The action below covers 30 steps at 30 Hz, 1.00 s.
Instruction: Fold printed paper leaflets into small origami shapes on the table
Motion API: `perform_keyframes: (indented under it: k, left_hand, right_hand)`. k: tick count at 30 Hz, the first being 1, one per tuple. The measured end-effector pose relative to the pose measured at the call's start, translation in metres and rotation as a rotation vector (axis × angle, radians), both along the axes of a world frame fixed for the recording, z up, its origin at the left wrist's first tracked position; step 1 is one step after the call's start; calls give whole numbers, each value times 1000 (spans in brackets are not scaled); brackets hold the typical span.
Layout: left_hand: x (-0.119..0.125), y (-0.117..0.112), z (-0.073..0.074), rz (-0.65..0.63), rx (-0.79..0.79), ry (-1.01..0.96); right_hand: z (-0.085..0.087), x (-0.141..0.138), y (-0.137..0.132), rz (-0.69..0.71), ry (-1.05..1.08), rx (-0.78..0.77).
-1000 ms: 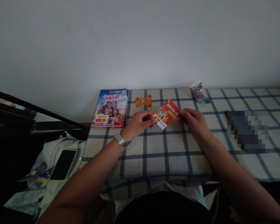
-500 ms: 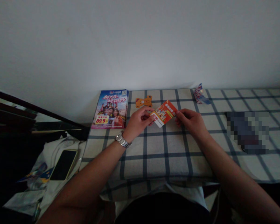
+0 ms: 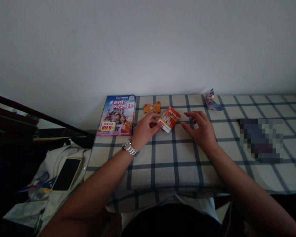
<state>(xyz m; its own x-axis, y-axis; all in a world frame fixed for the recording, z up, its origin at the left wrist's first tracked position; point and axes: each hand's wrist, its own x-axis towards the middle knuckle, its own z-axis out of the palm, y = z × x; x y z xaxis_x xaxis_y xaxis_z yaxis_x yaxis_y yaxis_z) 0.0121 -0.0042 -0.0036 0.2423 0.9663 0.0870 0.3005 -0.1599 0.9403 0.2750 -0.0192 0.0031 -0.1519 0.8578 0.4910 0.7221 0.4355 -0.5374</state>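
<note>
The head view showed the left hand (image 3: 145, 129) pinching the left end of a small folded red leaflet (image 3: 168, 119), which lay low over the checked cloth (image 3: 175, 158), near the back of the table. The right hand (image 3: 199, 129) was released, its fingers spread just beside the right end of the leaflet, perhaps touching it; I could not tell for sure. To press such a fold well, I think the left hand should keep the paper flat and not let it slide, while the right fingers run along the edge. The cloth was soft and hung over the table front. Behind stood a plain white wall (image 3: 148, 46). A blue brochure (image 3: 117, 115), an orange bear cutout (image 3: 152, 107) and a phone (image 3: 67, 173) lay nearby.
</note>
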Motion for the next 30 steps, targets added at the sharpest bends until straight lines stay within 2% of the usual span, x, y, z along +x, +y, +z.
perform_keyframes:
  k: [6,11,16,17,20,23,26,30]
  left_hand:
    - [1,-2,4,11,103,200]
    - [-1,-5,10,8,248,420]
    - [-9,-2,13,-29,418,578]
    - [-11,0,14,-57,465,577]
    - [-16,6,12,-261,609,501]
    - [-18,9,8,-412,638,494]
    - [-18,9,3,-463,612,519]
    - [-16,7,1,-456,590,529]
  right_hand:
    - [-5,-7,-1,283,-168,-47]
    - [-9,-8,0,331,-227,-90]
    - [-13,-8,2,333,-238,-53]
    - [-14,-8,3,335,-239,-43]
    - [-17,-8,4,346,-243,-24]
    - [-18,-8,5,345,-254,-9]
    - [-19,-9,5,341,-265,-5]
    - [-17,-8,5,343,-285,-11]
